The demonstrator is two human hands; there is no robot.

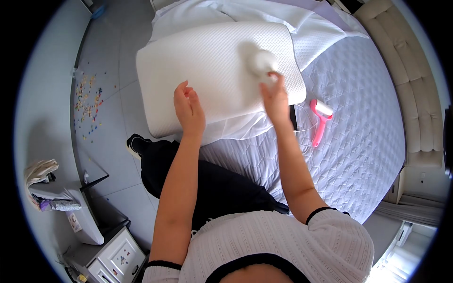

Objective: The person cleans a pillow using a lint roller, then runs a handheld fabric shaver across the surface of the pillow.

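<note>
A large white textured pillow [198, 70] lies across the bed in front of me. Over its right part is a round white object [263, 62], smeared by motion, with a shadow beside it; its kind cannot be made out. My right hand [276, 99] is just below this round object, its fingers apart and slightly blurred. Whether the fingertips touch it is unclear. Near the pillow's front left part, my left hand [190, 109] is raised with loosely bent fingers and holds nothing.
A pink lint roller [321, 120] lies on the grey quilted bed cover [358, 122], beside a thin white cable. Behind the pillow is rumpled white bedding [188, 16]. Small colourful pieces [87, 101] are scattered on the floor at left. A white cabinet [120, 257] stands at lower left.
</note>
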